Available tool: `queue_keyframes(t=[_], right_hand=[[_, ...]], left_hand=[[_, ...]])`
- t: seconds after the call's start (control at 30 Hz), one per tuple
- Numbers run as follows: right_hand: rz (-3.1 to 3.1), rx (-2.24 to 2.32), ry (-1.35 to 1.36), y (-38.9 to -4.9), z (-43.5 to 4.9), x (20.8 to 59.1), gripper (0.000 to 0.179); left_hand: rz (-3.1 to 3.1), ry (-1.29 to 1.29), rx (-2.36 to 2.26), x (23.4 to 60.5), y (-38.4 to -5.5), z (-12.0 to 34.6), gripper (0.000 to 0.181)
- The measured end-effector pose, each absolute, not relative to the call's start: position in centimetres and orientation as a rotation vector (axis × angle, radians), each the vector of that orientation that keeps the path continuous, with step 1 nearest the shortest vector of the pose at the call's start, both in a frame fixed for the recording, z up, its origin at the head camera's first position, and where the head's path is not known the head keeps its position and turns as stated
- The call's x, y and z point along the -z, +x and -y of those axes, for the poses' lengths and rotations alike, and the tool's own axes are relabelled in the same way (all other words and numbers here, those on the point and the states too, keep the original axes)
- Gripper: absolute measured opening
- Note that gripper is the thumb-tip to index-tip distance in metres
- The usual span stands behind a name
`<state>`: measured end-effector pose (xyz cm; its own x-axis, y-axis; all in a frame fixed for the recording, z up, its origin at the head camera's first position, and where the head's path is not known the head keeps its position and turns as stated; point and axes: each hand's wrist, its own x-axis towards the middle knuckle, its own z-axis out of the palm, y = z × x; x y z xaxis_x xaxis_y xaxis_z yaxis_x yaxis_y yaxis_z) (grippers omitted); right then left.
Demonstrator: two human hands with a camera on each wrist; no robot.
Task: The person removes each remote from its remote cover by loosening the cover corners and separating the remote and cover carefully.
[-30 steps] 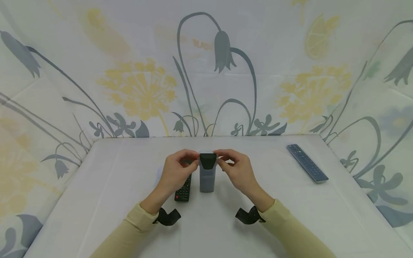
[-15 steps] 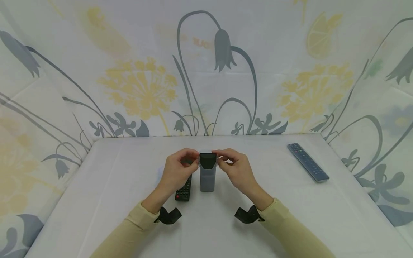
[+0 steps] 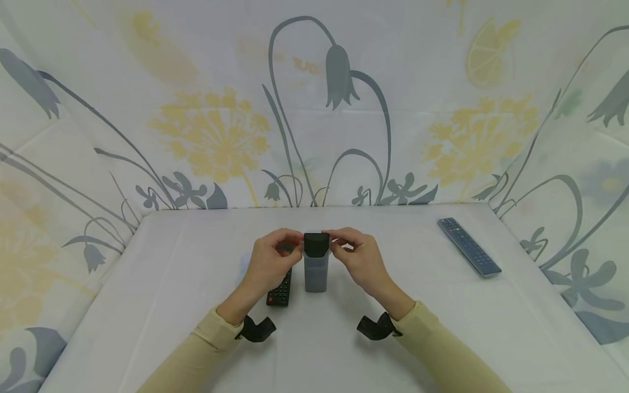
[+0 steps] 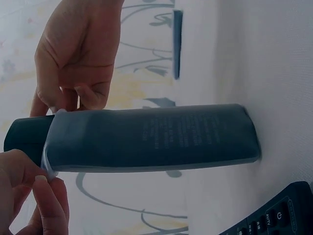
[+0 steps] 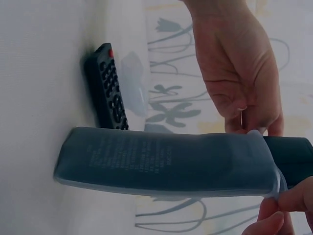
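A dark remote control [image 3: 316, 244] stands on end at the middle of the table inside a translucent bluish sleeve [image 3: 315, 275], its bare upper end sticking out of the sleeve's mouth. Printed text shows faintly through the sleeve in both wrist views. My left hand [image 3: 269, 262] pinches the sleeve's rim on the left side between thumb and fingers. Opposite it, my right hand [image 3: 361, 259] pinches the rim on the right. The lower end of the sleeve touches the table. Just left of it lies a black remote with a red button [image 3: 278, 293], partly hidden by my left hand.
A blue-grey remote [image 3: 469, 248] lies slanted at the table's right. Some pale translucent item [image 5: 133, 83] rests beyond the black remote, mostly hidden by my left hand in the head view. Patterned fabric [image 3: 314, 136] walls the back and sides of the white table [image 3: 172, 311].
The sleeve's rim sits slightly lower at the sides of the remote, so a bit more of the dark end shows. Both hands keep nearly the same place.
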<state>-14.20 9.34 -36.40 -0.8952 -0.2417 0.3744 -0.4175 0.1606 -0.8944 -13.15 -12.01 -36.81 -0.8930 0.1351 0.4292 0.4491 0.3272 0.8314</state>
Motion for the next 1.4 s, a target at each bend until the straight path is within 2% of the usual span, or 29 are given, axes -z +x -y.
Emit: queue_keyframes(t=[1.4], right_hand=[[2.51, -1.717, 0.57, -14.3, -9.4, 38.9, 0.027]], left_hand=[[2.467, -0.51, 1.539, 38.8, -13.3, 12.1, 0.021]])
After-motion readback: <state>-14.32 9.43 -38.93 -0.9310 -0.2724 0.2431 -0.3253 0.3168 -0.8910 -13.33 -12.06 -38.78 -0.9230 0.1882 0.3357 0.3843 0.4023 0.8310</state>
